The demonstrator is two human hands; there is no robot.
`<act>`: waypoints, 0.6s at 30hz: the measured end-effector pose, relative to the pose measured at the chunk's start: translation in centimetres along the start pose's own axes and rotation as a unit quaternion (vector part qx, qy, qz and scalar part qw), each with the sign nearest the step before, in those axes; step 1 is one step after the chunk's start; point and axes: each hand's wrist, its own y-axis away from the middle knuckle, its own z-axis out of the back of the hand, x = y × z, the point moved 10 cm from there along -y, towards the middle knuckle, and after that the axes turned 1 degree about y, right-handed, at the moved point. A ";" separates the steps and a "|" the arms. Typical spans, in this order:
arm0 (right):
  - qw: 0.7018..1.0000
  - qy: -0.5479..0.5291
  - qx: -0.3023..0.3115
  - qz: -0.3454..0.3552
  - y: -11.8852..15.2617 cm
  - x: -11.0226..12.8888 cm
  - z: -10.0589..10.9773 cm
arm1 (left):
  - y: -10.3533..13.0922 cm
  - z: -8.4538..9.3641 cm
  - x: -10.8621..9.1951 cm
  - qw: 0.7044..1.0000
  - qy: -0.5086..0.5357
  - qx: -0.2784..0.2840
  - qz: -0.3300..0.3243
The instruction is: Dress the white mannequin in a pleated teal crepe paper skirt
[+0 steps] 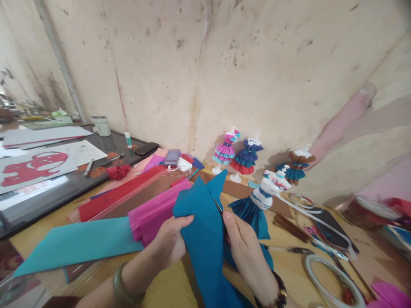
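A sheet of blue crepe paper (203, 231) hangs before me, its top edge pointed and its lower end running out of view. My left hand (173, 239) pinches its left side, thumb on top. Dark-bladed scissors (217, 205) are in my right hand (242, 241), the blades reaching into the paper near its upper right; their handles are hidden by the fingers. Just behind the right hand stands a small white dress form (270, 188) in a blue pleated skirt (250, 214).
Three more dressed mini forms, one in pink (225, 147), line the wall. Turquoise paper (83, 241), magenta paper (157, 209) and red paper (118, 194) lie left. A tape roll (334, 280) and craft knife (293, 250) lie right. A phone (147, 149) and cup (101, 126) are farther back.
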 end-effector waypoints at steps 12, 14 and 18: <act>1.000 0.008 -0.009 -0.006 0.2 0.5 0.4 | 0.5 0.8 0.2 0.997 -0.016 -0.079 0.001; 1.000 0.004 -0.011 -0.009 0.3 0.4 0.4 | 0.6 0.7 0.2 0.997 -0.013 -0.080 0.003; 1.000 -0.006 -0.011 -0.024 0.4 -0.1 0.3 | 0.5 0.5 0.2 0.997 -0.011 -0.077 0.004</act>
